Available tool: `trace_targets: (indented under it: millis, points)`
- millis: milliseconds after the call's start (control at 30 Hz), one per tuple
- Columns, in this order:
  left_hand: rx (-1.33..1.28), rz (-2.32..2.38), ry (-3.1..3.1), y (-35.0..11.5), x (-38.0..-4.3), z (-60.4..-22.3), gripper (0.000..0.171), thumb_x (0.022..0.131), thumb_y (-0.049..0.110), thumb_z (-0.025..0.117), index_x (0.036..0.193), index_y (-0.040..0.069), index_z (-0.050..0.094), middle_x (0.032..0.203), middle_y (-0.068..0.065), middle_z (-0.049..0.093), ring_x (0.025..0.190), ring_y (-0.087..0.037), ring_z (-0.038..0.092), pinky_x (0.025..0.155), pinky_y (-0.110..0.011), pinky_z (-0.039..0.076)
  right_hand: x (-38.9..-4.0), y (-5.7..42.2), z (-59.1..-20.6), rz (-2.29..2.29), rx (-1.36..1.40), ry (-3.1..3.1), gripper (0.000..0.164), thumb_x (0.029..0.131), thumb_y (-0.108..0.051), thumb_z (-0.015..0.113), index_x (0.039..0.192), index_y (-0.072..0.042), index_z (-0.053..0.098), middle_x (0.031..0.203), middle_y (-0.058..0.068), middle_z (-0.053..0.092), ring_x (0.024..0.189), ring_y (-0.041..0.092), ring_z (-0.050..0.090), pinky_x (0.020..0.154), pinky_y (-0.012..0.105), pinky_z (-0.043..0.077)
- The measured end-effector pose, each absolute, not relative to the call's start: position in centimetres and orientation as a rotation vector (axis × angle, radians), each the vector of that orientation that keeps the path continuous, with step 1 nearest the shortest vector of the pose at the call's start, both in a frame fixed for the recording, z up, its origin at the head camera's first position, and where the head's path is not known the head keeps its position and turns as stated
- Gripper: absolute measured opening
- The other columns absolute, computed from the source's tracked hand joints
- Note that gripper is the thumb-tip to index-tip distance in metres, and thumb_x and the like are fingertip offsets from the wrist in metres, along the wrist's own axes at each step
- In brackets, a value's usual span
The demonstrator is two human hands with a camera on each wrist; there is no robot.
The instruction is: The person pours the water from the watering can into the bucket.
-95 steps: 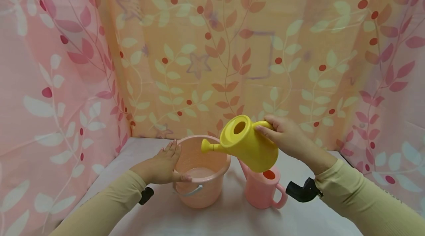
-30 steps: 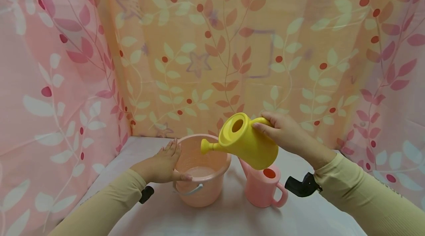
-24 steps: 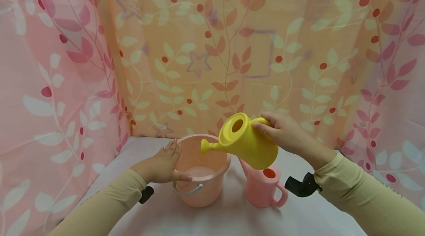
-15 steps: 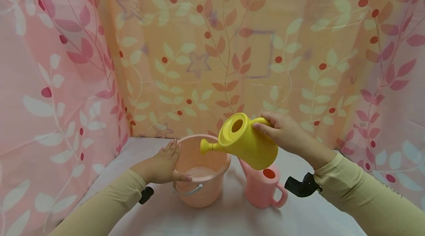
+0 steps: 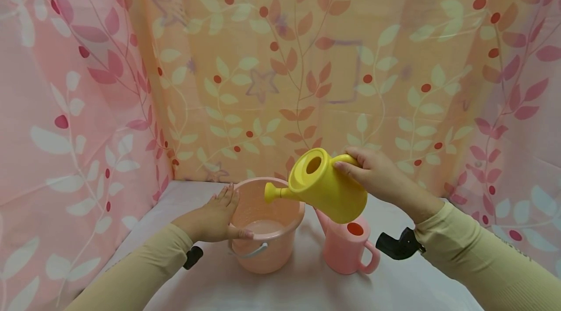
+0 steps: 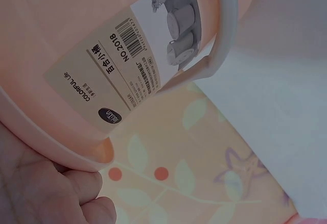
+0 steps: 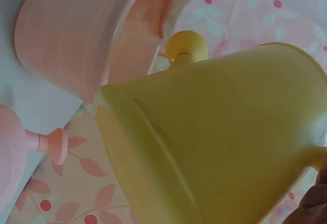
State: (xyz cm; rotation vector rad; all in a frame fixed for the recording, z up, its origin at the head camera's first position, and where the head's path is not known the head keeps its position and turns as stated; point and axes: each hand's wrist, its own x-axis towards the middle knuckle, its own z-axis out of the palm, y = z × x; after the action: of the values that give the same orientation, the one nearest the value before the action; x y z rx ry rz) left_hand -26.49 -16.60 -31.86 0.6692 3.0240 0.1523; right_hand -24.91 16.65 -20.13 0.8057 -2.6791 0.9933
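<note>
My right hand (image 5: 372, 172) grips the handle of a yellow watering can (image 5: 335, 194), tilted to the left. Its spout head hangs over the opening of a peach bucket (image 5: 267, 252). In the right wrist view the yellow can (image 7: 219, 132) fills the middle, its spout pointing toward the bucket (image 7: 66, 35). With straight fingers, my left hand (image 5: 210, 216) rests on the bucket's left rim, the thumb lying along the near side. The left wrist view shows a printed label (image 6: 112, 71) on the bucket's side and finger ends (image 6: 84, 185) at the rim.
A pink watering can (image 5: 346, 250) stands upright on the pale tabletop (image 5: 307, 291), right of the bucket and below the yellow can. The bucket's white handle (image 5: 252, 252) hangs at its front. Leaf-patterned cloth (image 5: 289, 82) encloses the back and both sides.
Compared with the oldest frame, the yellow watering can sits very slightly higher and further left. The left hand, bucket and pink can stay in place.
</note>
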Motion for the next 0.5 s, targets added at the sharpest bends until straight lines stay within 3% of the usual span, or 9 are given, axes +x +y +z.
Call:
trace_targets:
  millis: [500]
  points:
    - [0.661, 0.14, 3.022, -16.62, -26.6, -32.01, 0.117, 0.061, 0.082, 0.034, 0.137, -0.004, 0.012, 0.142, -0.022, 0.001, 0.13, -0.029, -0.001, 0.101, -0.048, 0.01, -24.96, 16.67, -20.35, 0.992, 0.804, -2.687, 0.025, 0.084, -0.036, 0.054, 0.08, -0.011, 0.053, 0.066, 0.006, 0.048, 0.066, 0.02, 0.048, 0.058, 0.03, 0.043]
